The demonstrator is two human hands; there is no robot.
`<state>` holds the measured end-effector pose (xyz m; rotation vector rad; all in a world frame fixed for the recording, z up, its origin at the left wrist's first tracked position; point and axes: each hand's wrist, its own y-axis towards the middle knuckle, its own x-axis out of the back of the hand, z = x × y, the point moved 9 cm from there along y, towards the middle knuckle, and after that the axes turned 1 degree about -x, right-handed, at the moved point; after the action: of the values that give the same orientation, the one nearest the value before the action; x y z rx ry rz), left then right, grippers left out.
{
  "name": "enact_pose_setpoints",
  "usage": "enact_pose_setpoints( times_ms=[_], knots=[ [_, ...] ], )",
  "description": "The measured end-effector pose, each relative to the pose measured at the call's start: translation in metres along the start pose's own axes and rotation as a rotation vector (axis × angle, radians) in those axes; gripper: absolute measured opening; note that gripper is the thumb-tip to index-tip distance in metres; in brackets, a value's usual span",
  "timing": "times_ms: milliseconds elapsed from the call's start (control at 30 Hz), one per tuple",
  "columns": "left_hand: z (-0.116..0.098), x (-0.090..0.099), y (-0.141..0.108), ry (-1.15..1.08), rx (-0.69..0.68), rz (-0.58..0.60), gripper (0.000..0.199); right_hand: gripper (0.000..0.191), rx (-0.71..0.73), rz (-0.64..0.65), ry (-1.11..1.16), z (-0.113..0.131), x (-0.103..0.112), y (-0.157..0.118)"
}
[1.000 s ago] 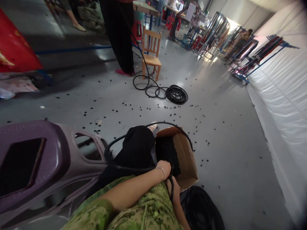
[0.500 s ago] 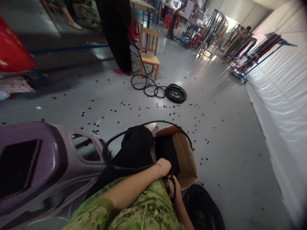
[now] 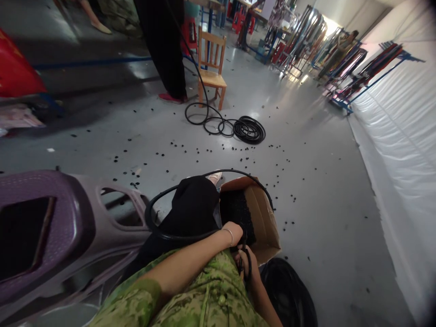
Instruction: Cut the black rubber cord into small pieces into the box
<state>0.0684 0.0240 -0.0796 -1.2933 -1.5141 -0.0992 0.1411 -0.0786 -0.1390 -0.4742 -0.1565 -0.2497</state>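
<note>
Black corrugated hose point(image 3: 177, 236) looped across lap, over cardboard box point(image 3: 264, 222).

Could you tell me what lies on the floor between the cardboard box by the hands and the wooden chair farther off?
In the head view, between the cardboard box and the wooden chair lie scattered small black pieces and a coiled black hose on grey floor.
</note>
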Motion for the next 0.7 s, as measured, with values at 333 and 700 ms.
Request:
enact_pose_setpoints(
  times_ms=[333, 700],
  knots=[
    [0.008, 0.013, -0.014, -0.081, 0.102, -0.026, 0.030, 0.040, 0.066, -0.161, -0.255, 0.014, 0.007, -0.009],
    [0.001, 0.005, -0.010, -0.061, 0.000, 0.043, 0.028, 0.044, -0.149, -0.014, -0.050, -0.004, 0.002, -0.008]
  ],
)
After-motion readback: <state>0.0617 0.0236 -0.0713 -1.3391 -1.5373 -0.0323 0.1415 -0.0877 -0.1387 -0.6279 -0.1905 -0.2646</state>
